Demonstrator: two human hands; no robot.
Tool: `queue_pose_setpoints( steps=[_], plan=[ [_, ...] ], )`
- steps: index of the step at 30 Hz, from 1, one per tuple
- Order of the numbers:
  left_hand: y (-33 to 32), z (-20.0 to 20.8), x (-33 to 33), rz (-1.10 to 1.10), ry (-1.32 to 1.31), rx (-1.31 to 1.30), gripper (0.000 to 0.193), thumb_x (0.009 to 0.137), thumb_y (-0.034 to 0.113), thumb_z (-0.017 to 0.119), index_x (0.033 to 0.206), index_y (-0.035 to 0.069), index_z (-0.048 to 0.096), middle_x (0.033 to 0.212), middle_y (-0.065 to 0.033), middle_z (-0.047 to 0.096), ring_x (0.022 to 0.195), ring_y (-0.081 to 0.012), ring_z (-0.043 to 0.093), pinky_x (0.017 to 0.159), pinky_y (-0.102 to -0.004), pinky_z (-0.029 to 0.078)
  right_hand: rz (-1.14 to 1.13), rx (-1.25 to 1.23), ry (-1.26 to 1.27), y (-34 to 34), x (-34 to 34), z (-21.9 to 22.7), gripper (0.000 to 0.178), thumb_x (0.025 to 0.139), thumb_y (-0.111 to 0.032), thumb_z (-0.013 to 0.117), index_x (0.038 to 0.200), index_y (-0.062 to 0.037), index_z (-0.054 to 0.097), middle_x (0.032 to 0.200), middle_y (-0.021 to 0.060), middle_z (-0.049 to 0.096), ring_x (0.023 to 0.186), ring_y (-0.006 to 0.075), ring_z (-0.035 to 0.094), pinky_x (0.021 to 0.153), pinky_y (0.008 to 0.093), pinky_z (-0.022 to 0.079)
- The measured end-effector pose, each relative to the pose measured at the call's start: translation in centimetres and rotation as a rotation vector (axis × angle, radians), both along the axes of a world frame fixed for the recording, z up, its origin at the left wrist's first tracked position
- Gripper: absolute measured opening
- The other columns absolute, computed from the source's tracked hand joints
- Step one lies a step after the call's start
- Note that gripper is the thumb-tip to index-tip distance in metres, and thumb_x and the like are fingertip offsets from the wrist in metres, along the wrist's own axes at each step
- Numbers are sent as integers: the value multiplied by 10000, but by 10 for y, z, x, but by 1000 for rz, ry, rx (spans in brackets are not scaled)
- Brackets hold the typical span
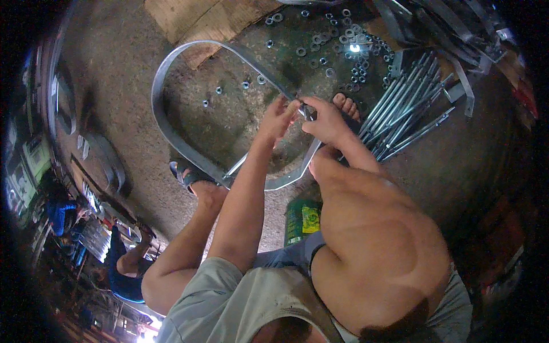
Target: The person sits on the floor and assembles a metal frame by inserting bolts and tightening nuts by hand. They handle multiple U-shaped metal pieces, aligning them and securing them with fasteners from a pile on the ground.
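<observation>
A flat grey metal strap [160,86], bent into a wide loop, stands in front of me, its lower side between my feet. At its upper right end, my left hand [278,119] and my right hand [325,121] meet, fingers closed. The right grips the strap end around a small shiny metal piece [307,110]. The left pinches at the same spot, its fingertips partly hidden. A thin bright rod [237,164] shows at the loop's lower side and passes behind my left forearm; I cannot tell where its other end is.
Several loose nuts [246,85] and washers [301,52] lie scattered on the floor. A pile of threaded rods [400,106] is right of my foot, below more metal straps [452,23]. Cardboard [206,20] lies ahead. A green can [294,220] stands beneath me. Another person [123,266] is at the left.
</observation>
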State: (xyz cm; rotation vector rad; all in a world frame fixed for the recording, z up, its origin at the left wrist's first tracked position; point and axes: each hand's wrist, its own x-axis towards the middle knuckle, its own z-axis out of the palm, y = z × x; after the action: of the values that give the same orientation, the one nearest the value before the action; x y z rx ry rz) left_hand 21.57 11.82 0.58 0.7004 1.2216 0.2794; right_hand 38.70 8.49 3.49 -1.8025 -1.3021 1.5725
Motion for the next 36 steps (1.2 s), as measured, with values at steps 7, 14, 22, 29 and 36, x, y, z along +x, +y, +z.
queue_pose_setpoints(
  steps=[7,14,22,29,36],
  plan=[
    [4,-3,-16,-24,-102,-71,389,962,364,687,1236,102,601,864,26,615,726,-77,538,639,-242,421,4,43,-70,3,-4,3,655,728,-94,699,1364,-30,554,1037,200,699,927,321,667,848,372,506],
    [-12,-15,-16,-89,7,262,569,896,213,761,1381,49,512,971,-74,679,807,-157,590,729,-311,472,19,92,-58,5,-8,1,604,771,-61,686,1358,-34,548,1143,239,668,1074,390,637,932,422,487],
    [-25,1,-4,-266,376,508,612,848,116,769,1386,30,491,916,-70,691,800,-188,648,703,-354,513,-13,-73,7,10,-8,13,596,771,-32,679,1351,-22,543,1241,264,624,1183,436,582,998,445,465],
    [-33,0,2,-241,530,565,613,786,250,798,1325,156,522,965,-168,716,882,-379,702,710,-476,535,71,-80,-10,14,-4,15,603,792,-43,652,1384,-27,540,1171,244,676,1080,320,666,936,376,489],
    [-27,-3,0,-266,449,544,293,781,254,801,986,92,671,874,-158,691,782,-357,668,690,-432,518,65,-119,-45,11,-1,13,640,757,-30,649,1388,-34,545,1169,237,682,1051,293,673,911,359,501]
  ],
)
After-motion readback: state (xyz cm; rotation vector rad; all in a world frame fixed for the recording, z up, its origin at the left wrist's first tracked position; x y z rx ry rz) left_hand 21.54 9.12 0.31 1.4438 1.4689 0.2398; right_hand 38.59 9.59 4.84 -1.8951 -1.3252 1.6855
